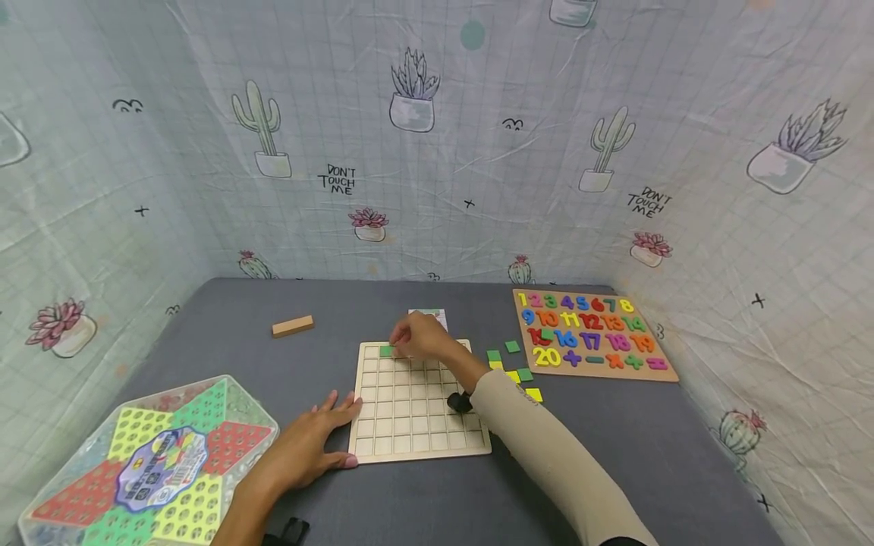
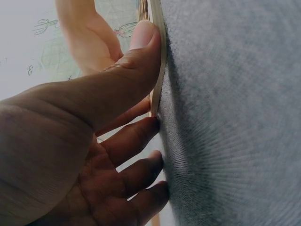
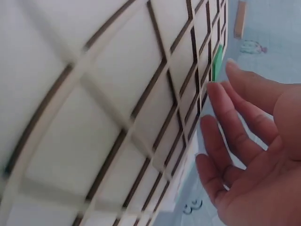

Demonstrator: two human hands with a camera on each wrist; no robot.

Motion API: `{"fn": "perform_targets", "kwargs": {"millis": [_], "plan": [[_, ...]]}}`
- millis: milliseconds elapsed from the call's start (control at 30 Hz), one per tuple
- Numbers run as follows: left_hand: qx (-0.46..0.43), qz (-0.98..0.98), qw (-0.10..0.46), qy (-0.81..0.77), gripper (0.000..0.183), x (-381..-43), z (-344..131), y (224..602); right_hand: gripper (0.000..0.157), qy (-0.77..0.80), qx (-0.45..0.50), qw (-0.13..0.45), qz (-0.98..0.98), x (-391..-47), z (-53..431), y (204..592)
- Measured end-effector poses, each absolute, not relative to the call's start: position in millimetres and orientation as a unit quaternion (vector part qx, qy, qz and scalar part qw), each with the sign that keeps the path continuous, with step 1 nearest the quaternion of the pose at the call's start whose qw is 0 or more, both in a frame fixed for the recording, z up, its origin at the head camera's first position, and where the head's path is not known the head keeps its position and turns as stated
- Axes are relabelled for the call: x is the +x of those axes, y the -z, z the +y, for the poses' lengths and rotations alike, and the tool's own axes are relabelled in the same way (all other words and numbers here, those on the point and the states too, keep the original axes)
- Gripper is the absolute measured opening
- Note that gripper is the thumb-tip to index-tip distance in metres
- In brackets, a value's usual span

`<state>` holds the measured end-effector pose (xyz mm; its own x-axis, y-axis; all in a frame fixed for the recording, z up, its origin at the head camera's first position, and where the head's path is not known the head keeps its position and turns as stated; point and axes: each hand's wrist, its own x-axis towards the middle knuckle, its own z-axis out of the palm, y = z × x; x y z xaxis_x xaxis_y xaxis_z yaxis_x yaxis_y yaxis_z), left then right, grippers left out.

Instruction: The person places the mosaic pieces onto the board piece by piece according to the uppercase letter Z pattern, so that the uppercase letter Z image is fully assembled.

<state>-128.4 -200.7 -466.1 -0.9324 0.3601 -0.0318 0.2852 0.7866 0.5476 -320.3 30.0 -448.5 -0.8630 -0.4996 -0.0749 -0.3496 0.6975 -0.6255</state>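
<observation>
A pale wooden grid board (image 1: 421, 449) lies on the grey table, its square cells bounded by raised ridges. One green square tile (image 1: 386, 351) sits in the far row, towards the left. Over that row reaches my right hand (image 1: 419, 337); in the right wrist view its thumb and forefinger are close by the green tile (image 3: 217, 63), the other fingers loosely bent. Whether a fingertip touches the tile is hard to tell. My left hand (image 1: 307, 444) rests with spread fingers against the board's left edge, thumb at the near corner, as the left wrist view also shows.
Loose green and yellow tiles (image 1: 534, 394) lie right of the board, near a colourful number puzzle (image 1: 594, 362). A small card (image 1: 440, 317) lies behind the board, a wooden block (image 1: 292, 326) back left. A star-patterned game box (image 1: 198, 447) fills the near left.
</observation>
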Motion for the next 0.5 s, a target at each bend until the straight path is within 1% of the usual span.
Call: {"fn": "perform_targets", "kwargs": {"millis": [100,200,367,500], "plan": [[0.171,0.943,0.069,-0.279,0.090,-127.6,-200.4,466.6,0.020,0.332,-0.246,0.129,0.902,-320.2,45.7,445.7],[0.171,0.942,0.070,-0.279,0.090,-127.2,-200.5,466.0,0.024,0.341,-0.251,0.116,0.899,-319.4,63.1,443.0],[0.174,0.941,0.068,-0.281,0.089,-127.2,-201.7,465.1,0.026,0.350,-0.249,0.095,0.898,-314.4,95.8,438.0],[0.180,0.941,0.064,-0.280,0.089,-127.1,-202.4,465.7,0.026,0.364,-0.245,0.100,0.893,-310.1,124.4,435.7]]}}
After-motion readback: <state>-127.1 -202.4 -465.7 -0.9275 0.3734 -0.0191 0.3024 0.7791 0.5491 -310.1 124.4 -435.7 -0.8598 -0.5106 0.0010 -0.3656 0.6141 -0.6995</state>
